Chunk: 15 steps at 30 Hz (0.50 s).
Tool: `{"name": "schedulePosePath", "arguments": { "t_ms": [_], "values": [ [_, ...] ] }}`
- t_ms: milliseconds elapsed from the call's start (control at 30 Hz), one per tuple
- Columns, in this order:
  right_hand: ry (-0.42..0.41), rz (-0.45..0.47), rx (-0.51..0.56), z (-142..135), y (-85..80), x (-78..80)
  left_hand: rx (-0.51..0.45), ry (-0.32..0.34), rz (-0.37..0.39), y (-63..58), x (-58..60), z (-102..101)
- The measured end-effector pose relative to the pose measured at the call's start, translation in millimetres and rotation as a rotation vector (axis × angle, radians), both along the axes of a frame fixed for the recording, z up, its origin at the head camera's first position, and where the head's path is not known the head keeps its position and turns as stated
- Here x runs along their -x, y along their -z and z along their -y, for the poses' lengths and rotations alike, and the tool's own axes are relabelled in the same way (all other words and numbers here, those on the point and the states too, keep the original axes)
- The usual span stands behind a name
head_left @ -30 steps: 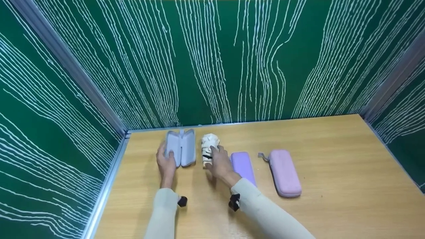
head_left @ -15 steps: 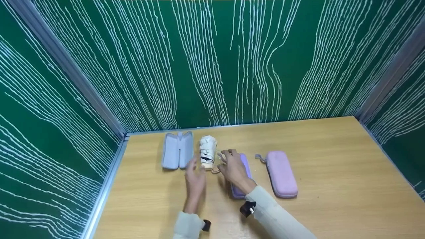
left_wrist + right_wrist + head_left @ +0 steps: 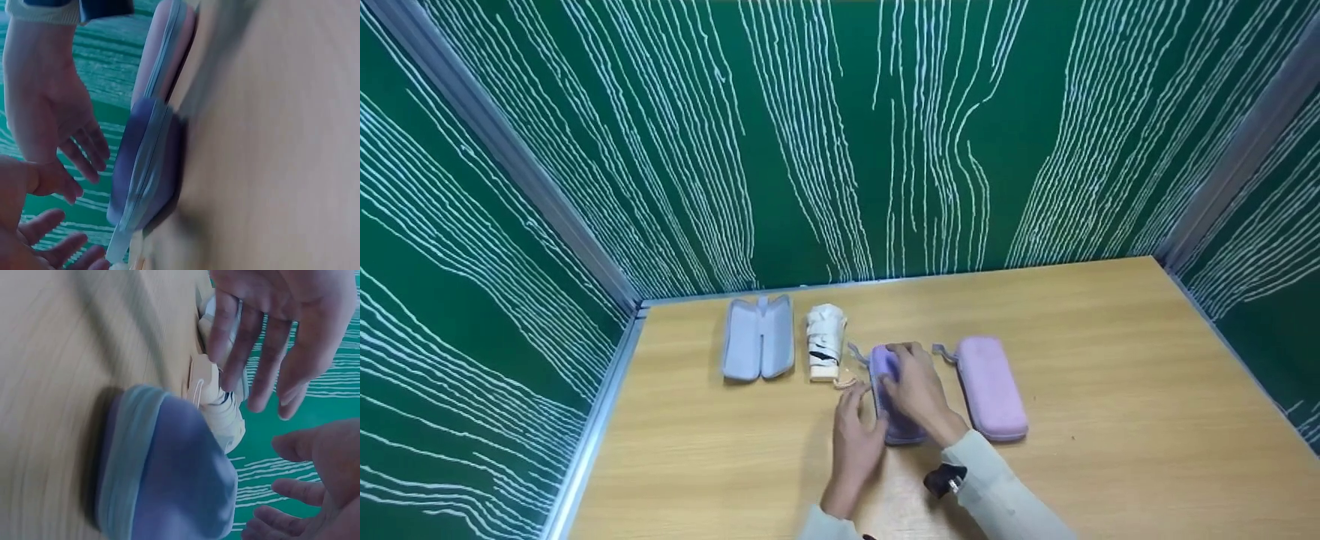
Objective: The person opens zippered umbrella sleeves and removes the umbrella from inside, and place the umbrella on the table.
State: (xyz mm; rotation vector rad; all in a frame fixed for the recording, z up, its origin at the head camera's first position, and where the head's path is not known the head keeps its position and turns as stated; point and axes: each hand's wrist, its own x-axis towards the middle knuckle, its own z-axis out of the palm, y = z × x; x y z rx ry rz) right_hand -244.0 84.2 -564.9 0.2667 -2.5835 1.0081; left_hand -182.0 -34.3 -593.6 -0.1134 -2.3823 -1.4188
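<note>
A closed purple zip case (image 3: 901,426) lies on the table between both hands. My right hand (image 3: 919,386) hovers over its top right side, fingers extended; the right wrist view shows that hand (image 3: 332,478) apart from the case (image 3: 174,467). My left hand (image 3: 856,442) is just left of the case's near end, fingers spread and holding nothing. In the left wrist view, a zip band and pull tab (image 3: 117,243) run along the purple case (image 3: 126,163). Left of it lies a white folded umbrella (image 3: 825,334) with a pale handle and cord loop (image 3: 846,384).
An unfolded grey-blue case (image 3: 742,341) lies at the table's back left. A closed pink zip case (image 3: 992,390) lies right of the purple one. Green walls (image 3: 795,247) with white wavy lines enclose the wooden table (image 3: 1110,450) behind and at the sides.
My left hand has left the grey-blue case and moved right to the purple case. My right hand has let go of the umbrella and moved right, over the purple case.
</note>
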Motion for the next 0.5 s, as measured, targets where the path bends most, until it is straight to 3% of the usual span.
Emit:
{"name": "schedulePosePath", "arguments": {
  "t_ms": [200,500],
  "values": [
    [0.02,0.021,0.016,-13,3.2,-2.6,0.125,-0.007,0.006,4.9,-9.5,-19],
    [0.014,-0.026,-0.014,-30,11.4,1.5,0.358,-0.085,0.042,4.3,-7.8,-41]
  ]
}}
